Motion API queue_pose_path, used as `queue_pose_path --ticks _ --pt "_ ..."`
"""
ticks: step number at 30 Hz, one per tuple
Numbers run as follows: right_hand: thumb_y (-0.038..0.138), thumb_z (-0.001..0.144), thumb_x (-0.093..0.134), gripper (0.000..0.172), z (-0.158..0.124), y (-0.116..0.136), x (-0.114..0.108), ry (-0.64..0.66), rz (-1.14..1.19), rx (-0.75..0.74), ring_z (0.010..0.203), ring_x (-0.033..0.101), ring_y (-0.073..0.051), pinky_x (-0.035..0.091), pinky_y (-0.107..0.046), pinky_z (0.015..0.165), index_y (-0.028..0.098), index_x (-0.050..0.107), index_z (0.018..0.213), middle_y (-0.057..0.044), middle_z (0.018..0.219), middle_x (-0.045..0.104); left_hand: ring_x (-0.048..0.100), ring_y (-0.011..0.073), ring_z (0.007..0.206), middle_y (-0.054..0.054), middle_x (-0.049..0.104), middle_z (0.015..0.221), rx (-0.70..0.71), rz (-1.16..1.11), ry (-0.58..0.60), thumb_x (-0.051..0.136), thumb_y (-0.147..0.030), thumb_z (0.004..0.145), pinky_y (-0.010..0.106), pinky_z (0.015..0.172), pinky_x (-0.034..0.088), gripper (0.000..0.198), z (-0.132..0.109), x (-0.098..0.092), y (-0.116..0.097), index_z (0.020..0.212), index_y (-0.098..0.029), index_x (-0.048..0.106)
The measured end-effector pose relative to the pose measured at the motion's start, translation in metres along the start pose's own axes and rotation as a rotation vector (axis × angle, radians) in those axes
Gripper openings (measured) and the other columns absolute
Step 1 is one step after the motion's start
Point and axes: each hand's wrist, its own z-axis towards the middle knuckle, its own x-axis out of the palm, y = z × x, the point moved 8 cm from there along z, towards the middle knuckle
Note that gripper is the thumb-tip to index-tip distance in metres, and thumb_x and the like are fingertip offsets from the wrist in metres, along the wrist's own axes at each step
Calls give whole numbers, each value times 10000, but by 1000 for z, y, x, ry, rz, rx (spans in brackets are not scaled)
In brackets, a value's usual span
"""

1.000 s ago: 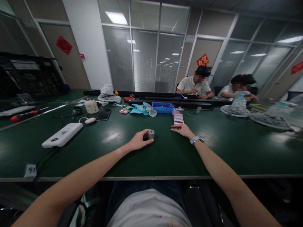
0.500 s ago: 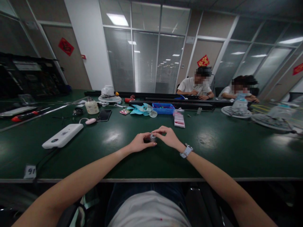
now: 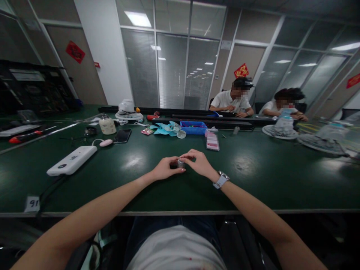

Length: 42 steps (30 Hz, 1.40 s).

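A small silver metal cylinder (image 3: 180,164) stands on or just above the green table, between my two hands; its underside is partly hidden. My left hand (image 3: 166,168) is closed around its left side, with the thumb along the front. From the right, my right hand (image 3: 197,162) reaches over it, thumb and fingertips pinched at its top rim. Whether the right fingertips also hold a smaller part there is too small to make out. A watch (image 3: 221,180) sits on my right wrist.
Beyond my hands lie light-blue fan blades (image 3: 166,129), a blue tray (image 3: 193,128) and a pink-white packet (image 3: 212,140). A white power strip (image 3: 72,160), a phone (image 3: 122,136) and a cream bottle (image 3: 107,125) are at left. Two people sit across the table.
The top of the cylinder looks paler and less of its dark centre shows under my right fingertips. Both hands stay nearly in place; the view has shifted slightly.
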Motion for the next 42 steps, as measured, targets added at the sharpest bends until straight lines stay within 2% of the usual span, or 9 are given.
queue_pose_path --ticks 5,10,14,26,34,37,42 --pt "302 890 656 174 0 -4 1 31 -14 21 771 571 -159 434 -277 692 226 773 994 -35 835 643 668 194 852 39 717 970 14 -4 0 713 -379 819 294 772 519 374 0 0 -3 1115 -160 651" --pt "323 838 716 305 -3 -8 4 106 33 48 730 555 -144 431 -262 654 241 730 1132 -25 857 604 673 200 859 46 723 978 26 -13 10 716 -378 821 291 770 518 401 -1 0 -4 1144 -151 646" --pt "328 842 714 306 -5 -9 5 123 49 58 740 554 -142 426 -255 651 250 727 1137 -26 875 607 676 203 866 52 727 991 25 -17 9 718 -375 821 293 775 517 448 -1 0 -1 1196 -148 628" --pt "358 799 749 245 -5 -9 -1 47 17 88 689 548 -137 406 -255 611 212 778 995 -25 795 636 671 194 875 48 720 998 33 -57 12 722 -354 818 283 790 515 372 0 0 -2 1121 -149 651" --pt "373 762 776 242 -6 -15 -2 19 74 107 669 563 -136 410 -254 600 172 783 898 -41 808 694 673 207 897 62 720 1000 12 -46 11 723 -362 811 298 808 517 367 0 0 -3 1099 -144 659" --pt "364 777 764 245 -6 -14 -1 38 76 113 663 546 -130 399 -250 591 174 783 931 -38 809 687 674 213 899 64 721 1004 18 -40 4 726 -378 807 303 801 519 386 0 0 -2 1108 -146 657" --pt "356 824 715 316 -5 -11 8 120 84 116 621 482 -110 374 -238 557 199 745 1097 -11 767 600 682 224 913 64 728 1034 34 -32 13 722 -397 809 323 814 525 446 0 1 1 1176 -156 641"
